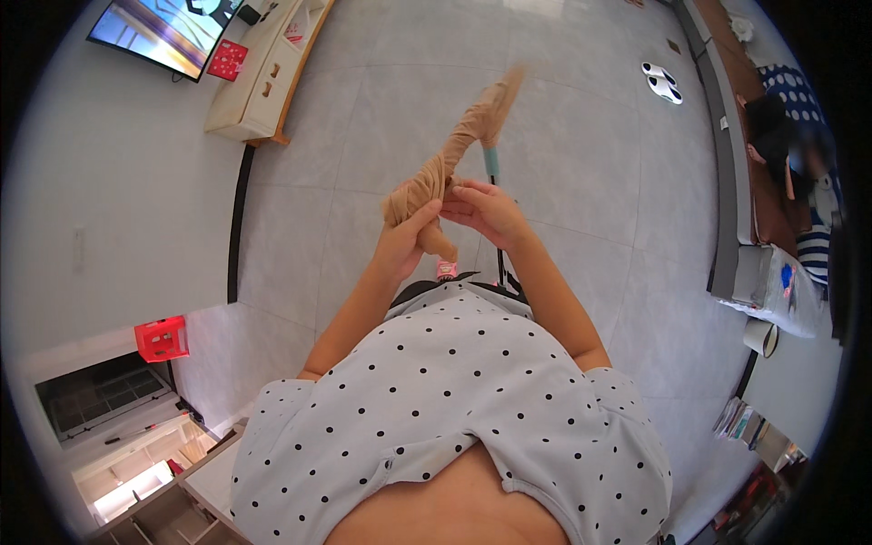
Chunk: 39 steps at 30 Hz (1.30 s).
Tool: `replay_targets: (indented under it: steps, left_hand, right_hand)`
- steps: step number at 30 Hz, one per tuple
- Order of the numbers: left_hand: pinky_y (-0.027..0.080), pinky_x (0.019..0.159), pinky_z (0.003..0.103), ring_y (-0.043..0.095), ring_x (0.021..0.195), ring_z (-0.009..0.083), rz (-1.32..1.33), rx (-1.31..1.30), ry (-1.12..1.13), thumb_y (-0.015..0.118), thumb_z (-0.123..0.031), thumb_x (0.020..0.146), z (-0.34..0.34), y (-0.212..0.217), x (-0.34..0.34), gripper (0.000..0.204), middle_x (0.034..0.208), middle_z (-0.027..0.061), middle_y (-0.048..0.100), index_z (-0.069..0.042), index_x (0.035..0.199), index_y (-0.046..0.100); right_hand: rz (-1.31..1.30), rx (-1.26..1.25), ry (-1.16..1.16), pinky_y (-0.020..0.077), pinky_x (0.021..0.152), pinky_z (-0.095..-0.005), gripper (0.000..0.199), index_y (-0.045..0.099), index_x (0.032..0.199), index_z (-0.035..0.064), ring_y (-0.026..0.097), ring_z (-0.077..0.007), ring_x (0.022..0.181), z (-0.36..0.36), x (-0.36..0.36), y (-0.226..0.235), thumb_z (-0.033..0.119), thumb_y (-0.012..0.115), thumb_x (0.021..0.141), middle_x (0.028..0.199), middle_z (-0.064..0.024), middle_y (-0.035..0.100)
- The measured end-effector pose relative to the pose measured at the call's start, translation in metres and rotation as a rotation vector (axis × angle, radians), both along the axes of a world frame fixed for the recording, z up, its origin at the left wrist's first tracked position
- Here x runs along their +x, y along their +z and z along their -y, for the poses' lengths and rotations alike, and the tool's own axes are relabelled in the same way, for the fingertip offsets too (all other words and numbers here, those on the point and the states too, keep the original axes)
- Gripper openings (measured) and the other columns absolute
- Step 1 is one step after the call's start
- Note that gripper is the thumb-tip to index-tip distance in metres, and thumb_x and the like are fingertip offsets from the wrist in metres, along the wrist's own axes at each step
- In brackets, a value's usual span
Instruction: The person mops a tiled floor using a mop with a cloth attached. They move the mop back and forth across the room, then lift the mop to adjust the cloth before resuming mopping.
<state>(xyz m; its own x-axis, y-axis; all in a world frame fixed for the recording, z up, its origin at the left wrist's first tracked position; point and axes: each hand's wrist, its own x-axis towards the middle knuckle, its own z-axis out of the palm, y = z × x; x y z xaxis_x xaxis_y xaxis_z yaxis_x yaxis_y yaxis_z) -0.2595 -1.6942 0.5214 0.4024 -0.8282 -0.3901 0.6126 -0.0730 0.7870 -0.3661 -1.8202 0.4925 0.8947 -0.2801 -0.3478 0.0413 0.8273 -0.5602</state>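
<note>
A long tan cloth (422,193), twisted and bunched into folds, is held out in front of my body. My left hand (404,241) is closed around its lower bunch, with a short end hanging below the thumb. On the other side, my right hand (486,213) has its fingers bent and pinched against the edge of the bunch; the fingertips are partly hidden. The cloth's far end stretches up and to the right, blurred at the tip. Just beneath that end is a thin dark pole with a teal section (491,162); whether the cloth touches it I cannot tell.
Grey tiled floor (581,182) spreads ahead. A low cream cabinet (263,91) and a screen (168,36) stand at the far left, a red stool (162,339) nearer. White slippers (662,84) lie at the right before a sofa (727,118) with a person on it.
</note>
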Motion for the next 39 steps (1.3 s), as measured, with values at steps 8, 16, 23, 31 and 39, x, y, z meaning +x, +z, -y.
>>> replay_targets:
  steps: [8, 16, 23, 31, 39]
  left_hand:
    - [0.042, 0.066, 0.024, 0.048, 0.081, 0.0074, 0.263, 0.067, 0.111, 0.058, -0.019, 0.083, 0.002, -0.002, -0.009, 0.028, 0.091, -0.0006, 0.048, -0.009, 0.104, 0.042]
    - [0.042, 0.075, 0.024, 0.050, 0.087, 0.0082, 0.090, 0.090, 0.147, 0.052, -0.020, 0.086, 0.002, -0.001, -0.013, 0.024, 0.095, 0.0016, 0.051, -0.006, 0.104, 0.045]
    - [0.044, 0.080, 0.030, 0.052, 0.093, 0.0135, -0.131, 0.046, 0.149, 0.047, -0.020, 0.089, 0.000, -0.012, -0.005, 0.025, 0.101, 0.0032, 0.053, -0.006, 0.109, 0.048]
    - [0.043, 0.082, 0.031, 0.050, 0.099, 0.0144, -0.116, 0.088, -0.029, 0.043, -0.026, 0.090, 0.002, 0.006, -0.016, 0.033, 0.111, 0.0043, 0.049, -0.007, 0.117, 0.043]
    - [0.043, 0.080, 0.031, 0.050, 0.097, 0.0136, -0.108, 0.091, -0.010, 0.045, -0.026, 0.090, -0.004, -0.008, -0.018, 0.031, 0.106, 0.0031, 0.051, -0.008, 0.115, 0.044]
  right_hand:
    - [-0.332, -0.392, 0.004, 0.0390, 0.061, -0.0207, 0.026, 0.053, 0.095, -0.0005, 0.050, -0.0083, 0.071, -0.010, 0.013, 0.012, 0.014, 0.060, 0.075, 0.082, -0.0026, 0.055]
    - [0.048, 0.225, -0.020, 0.0388, 0.060, -0.0236, 0.017, 0.055, 0.091, 0.0012, 0.048, -0.0065, 0.062, -0.009, 0.000, -0.025, 0.008, 0.053, 0.076, 0.076, -0.0010, 0.056]
    - [-0.021, 0.016, 0.132, 0.0352, 0.064, -0.0244, 0.013, 0.053, 0.087, 0.0106, 0.043, -0.0058, 0.069, -0.011, -0.010, 0.009, 0.022, 0.048, 0.082, 0.075, 0.0041, 0.047]
    - [0.210, 0.282, 0.061, 0.0372, 0.074, -0.0321, 0.024, 0.051, 0.098, 0.0128, 0.048, -0.0137, 0.084, -0.016, -0.031, -0.011, 0.031, 0.050, 0.083, 0.096, 0.0001, 0.052]
    - [-0.153, -0.096, 0.119, 0.0405, 0.084, -0.0341, 0.031, 0.050, 0.108, 0.0101, 0.049, -0.0176, 0.103, -0.004, -0.043, 0.016, 0.021, 0.056, 0.080, 0.106, -0.0064, 0.053]
